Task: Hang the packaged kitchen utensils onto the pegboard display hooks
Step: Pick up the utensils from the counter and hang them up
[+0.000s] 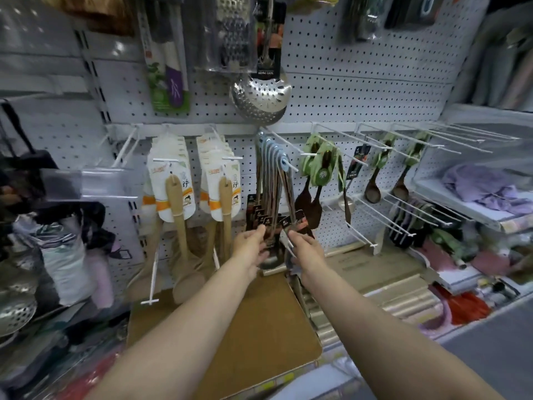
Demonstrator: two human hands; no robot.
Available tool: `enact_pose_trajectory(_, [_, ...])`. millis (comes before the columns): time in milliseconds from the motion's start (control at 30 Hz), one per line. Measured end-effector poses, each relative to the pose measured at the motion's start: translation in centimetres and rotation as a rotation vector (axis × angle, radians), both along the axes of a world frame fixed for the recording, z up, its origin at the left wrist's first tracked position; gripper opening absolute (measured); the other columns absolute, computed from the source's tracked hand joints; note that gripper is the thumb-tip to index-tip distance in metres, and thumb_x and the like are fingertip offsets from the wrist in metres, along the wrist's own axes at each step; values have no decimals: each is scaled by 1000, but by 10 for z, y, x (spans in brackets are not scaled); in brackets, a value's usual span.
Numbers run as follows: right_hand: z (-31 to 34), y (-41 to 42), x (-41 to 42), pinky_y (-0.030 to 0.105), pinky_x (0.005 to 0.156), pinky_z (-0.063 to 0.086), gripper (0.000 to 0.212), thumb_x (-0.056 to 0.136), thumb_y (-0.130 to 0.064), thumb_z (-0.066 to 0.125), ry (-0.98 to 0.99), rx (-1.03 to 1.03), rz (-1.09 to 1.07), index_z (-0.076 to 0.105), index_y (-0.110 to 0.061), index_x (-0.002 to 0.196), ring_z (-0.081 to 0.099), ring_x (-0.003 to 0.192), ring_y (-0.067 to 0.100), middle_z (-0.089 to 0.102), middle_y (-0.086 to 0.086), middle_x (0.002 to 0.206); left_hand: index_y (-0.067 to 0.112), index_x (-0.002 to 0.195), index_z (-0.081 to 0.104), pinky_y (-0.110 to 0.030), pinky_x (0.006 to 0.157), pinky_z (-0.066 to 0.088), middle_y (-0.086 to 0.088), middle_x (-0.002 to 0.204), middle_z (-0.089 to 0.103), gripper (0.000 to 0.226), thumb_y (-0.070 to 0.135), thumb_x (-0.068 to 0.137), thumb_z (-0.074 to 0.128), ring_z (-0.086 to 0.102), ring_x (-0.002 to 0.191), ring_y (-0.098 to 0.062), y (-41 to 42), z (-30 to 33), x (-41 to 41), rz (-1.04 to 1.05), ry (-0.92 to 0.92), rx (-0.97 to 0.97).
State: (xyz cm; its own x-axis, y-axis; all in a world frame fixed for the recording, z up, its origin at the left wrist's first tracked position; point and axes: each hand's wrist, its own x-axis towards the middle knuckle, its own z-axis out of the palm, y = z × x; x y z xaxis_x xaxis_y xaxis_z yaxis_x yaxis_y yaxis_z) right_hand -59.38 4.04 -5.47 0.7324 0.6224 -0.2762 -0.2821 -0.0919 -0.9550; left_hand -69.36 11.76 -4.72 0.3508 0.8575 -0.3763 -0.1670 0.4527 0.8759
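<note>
1. Head view: left hand (250, 243) and right hand (306, 246) each pinch the low ends of packaged utensils (274, 180) hanging from a pegboard hook (284, 161).
2. Bare hooks (461, 134) stand to the right; a cardboard box (230, 327) sits below.

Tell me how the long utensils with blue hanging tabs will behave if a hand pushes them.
The long utensils with blue hanging tabs probably swing and knock together: they hang freely, crowded on one white hook. Their straight shafts look stiff, not floppy.
</note>
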Motion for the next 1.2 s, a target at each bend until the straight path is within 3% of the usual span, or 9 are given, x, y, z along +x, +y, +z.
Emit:
enact_pose_trajectory(133, [-22,-10,-38,33,82,50,11,90,-34,72,13,-65,67,69,-25,96,62,99,19,70,4,109,14,107,60,-30,69,56,-8,105,63,20,27,95,68,63,94,-18,-11,-16,-35,-5,7,-52])
enact_pose_trajectory(233, [-28,-20,-66,38,92,49,11,91,-37,70,30,-116,132,64,-29,95,58,103,17,65,-3,111,14,103,61,-32,71,58,-7,95,63,14,25,97,65,63,90,-18,-21,-19,-61,-15,-6,-91])
enact_pose_trajectory(333, [-32,-28,-92,37,90,48,14,90,-38,71,49,-120,167,62,-30,97,53,116,21,60,0,123,14,95,60,-33,69,57,-9,106,62,11,22,96,66,60,104,-22,-32,-22,-88,-6,-35,-131])
enact_pose_trajectory(533, [-23,-48,-153,37,86,47,9,93,-32,67,81,-112,206,64,-27,100,53,118,26,60,6,128,14,102,62,-35,81,58,-10,114,62,15,25,94,67,60,99,-19,-58,-25,-167,47,-55,-144])
enact_pose_trajectory(667, [-27,-64,-214,41,97,49,41,88,-34,73,103,-102,231,60,-20,124,53,116,26,56,6,131,16,119,57,-33,80,53,-5,108,60,24,24,97,63,57,94,-16,-82,-20,-238,94,-30,-118])
enact_pose_trajectory(767, [-27,-74,-264,41,102,47,43,89,-31,73,145,-98,289,58,-18,127,53,117,24,58,7,129,17,108,55,-33,80,53,-2,94,57,18,23,96,66,54,81,-12,-99,-18,-291,147,36,-105])
enact_pose_trajectory(900, [-25,-84,-330,41,103,47,42,89,-26,74,180,-108,335,58,-14,126,52,125,26,57,9,129,17,105,56,-39,93,54,-1,94,58,15,24,95,66,57,88,-14,-111,-26,-364,206,94,-106])
enact_pose_trajectory(1067, [-23,-81,-416,44,108,45,28,92,-25,70,194,-148,443,59,-15,116,58,120,26,58,14,136,14,101,59,-28,70,50,1,84,57,10,24,99,61,56,76,-14,-115,-38,-454,282,87,-149])
enact_pose_trajectory(1200, [-16,-62,-478,37,75,55,25,95,-20,66,162,-150,529,61,-8,117,65,89,19,67,9,105,15,109,60,-26,53,54,2,86,60,16,27,98,61,67,61,-10,-93,-43,-519,330,84,-142])
